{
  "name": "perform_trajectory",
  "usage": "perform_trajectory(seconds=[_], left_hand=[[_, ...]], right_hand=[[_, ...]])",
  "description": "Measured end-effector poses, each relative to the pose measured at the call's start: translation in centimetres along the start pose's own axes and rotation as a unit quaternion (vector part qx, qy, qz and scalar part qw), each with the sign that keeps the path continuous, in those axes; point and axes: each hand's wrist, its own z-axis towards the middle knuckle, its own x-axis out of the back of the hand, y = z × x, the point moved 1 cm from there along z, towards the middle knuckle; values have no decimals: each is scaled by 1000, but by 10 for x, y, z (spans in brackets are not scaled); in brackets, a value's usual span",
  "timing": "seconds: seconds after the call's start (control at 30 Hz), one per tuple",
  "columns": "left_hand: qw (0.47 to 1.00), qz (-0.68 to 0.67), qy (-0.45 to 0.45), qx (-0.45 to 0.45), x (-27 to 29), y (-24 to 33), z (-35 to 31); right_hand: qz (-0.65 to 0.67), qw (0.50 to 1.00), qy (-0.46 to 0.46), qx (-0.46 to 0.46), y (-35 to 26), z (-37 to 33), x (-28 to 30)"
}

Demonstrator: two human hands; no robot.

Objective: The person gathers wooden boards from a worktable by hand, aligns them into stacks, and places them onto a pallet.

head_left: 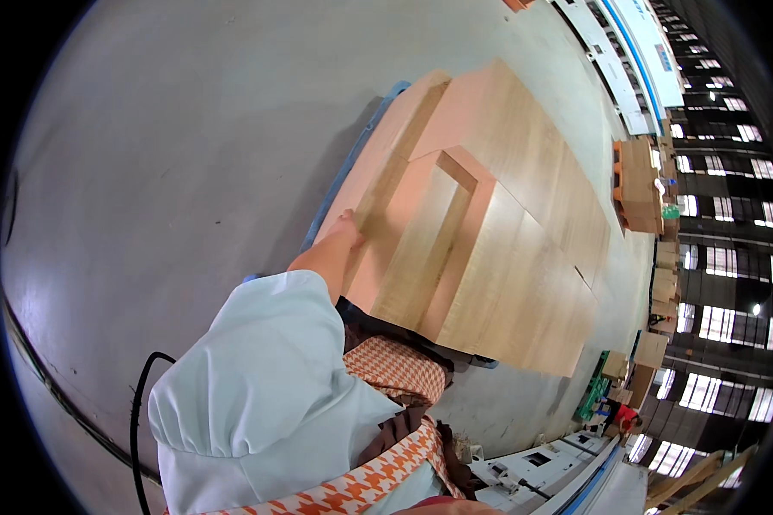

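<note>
My left hand (345,228) reaches out from a white puffed sleeve to the left side of a stack of light wood-coloured panels (524,283). It touches or lies right against a lower panel (371,184) beside the raised ones. Its fingers are small and mostly hidden, so their grip cannot be made out. Near the hand, a framed opening (447,232) between the upper panels shows a lower panel surface inside. Under the stack's left edge runs a blue pallet or cart base (352,159). My right hand is not in view.
Grey concrete floor (189,146) surrounds the stack. White machines with blue strips stand at the top right (636,60) and bottom right (567,468). Cardboard stacks (637,184) line the far side. A person in red (627,418) is at the lower right. A black cable (135,421) hangs at lower left.
</note>
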Motion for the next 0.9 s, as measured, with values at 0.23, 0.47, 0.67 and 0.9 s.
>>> perform_trajectory(seconds=[0.23,0.47,0.67,0.9], left_hand=[[979,-57,195,-32,-30,-23,-32],[982,-37,183,9,-30,-39,-41],[985,143,93,22,-42,-61,-18],[969,150,-115,-160,-18,-76,19]], right_hand=[[84,995,48,-3,2,-23,-2],[232,971,34,-46,108,-2,-43],[-12,987,5,159,134,-21,-49],[146,976,153,-49,109,8,-80]])
